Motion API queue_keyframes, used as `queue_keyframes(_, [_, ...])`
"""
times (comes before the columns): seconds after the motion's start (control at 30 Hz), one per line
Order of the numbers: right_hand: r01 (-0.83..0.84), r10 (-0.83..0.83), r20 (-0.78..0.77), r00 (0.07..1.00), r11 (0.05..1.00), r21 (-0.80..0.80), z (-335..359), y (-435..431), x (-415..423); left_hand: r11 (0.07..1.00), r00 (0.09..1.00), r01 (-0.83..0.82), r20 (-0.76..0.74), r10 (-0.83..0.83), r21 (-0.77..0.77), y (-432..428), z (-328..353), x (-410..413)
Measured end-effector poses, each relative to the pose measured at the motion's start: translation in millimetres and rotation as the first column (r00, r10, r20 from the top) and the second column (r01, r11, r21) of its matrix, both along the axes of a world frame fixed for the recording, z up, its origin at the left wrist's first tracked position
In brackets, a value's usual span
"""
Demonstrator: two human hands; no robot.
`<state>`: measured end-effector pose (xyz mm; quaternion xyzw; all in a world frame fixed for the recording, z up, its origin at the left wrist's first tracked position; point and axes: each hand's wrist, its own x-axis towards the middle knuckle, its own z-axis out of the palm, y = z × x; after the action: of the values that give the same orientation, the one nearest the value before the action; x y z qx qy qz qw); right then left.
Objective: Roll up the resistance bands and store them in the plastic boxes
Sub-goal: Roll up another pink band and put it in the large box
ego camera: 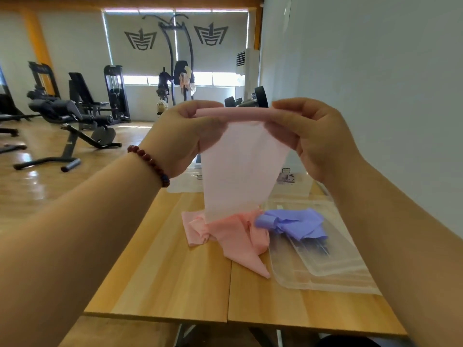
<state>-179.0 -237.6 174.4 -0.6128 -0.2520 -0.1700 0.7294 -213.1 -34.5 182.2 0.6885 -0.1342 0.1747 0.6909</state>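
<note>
A pink resistance band [240,166] hangs in the air above the wooden table [162,271]. Its top edge is rolled into a thin tube between my hands, and its lower end lies crumpled on the tabletop. My left hand [180,136] pinches the left end of the roll; my right hand [315,136] pinches the right end. A purple resistance band [295,222], loosely bunched with one end rolled, lies on a clear plastic box [325,259] at the right of the table.
More clear plastic boxes or lids [186,182] lie at the table's far end behind the pink band. A white wall [375,71] runs along the right. Gym benches and machines [72,113] stand on the wooden floor to the left.
</note>
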Motion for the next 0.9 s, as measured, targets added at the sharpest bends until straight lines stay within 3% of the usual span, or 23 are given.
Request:
queue_keyframes(0.1, [0.025, -0.025, 0.008, 1.000, 1.000, 0.008, 6.3, -1.5, -3.2, 0.993, 0.999, 0.042, -0.025, -0.045, -0.108, 0.7, 8.3, -2.9])
queue_keyframes(0.27, [0.053, -0.051, 0.027, 0.998, 0.998, -0.047, 18.1, -6.7, -9.0, 0.989, 0.999, 0.033, 0.029, -0.030, -0.141, 0.2, 21.7, -9.4])
queue_keyframes(0.5, [0.017, -0.011, 0.104, 0.995, 0.999, -0.050, 47.9, -13.3, -38.5, 0.997, 0.986, 0.073, 0.151, -0.069, -0.019, -1.5, 44.1, -29.5])
queue_keyframes(0.67, [-0.003, 0.008, 0.094, 0.996, 0.998, -0.055, 49.1, -17.1, -41.3, 0.985, 0.991, 0.115, 0.087, -0.105, -0.128, -3.5, 39.2, -29.9])
queue_keyframes(0.9, [-0.037, 0.033, -0.074, 0.997, 0.998, -0.056, 9.6, -15.0, -23.6, 0.985, 0.997, 0.052, -0.051, -0.061, -0.167, -5.4, -0.2, -18.2])
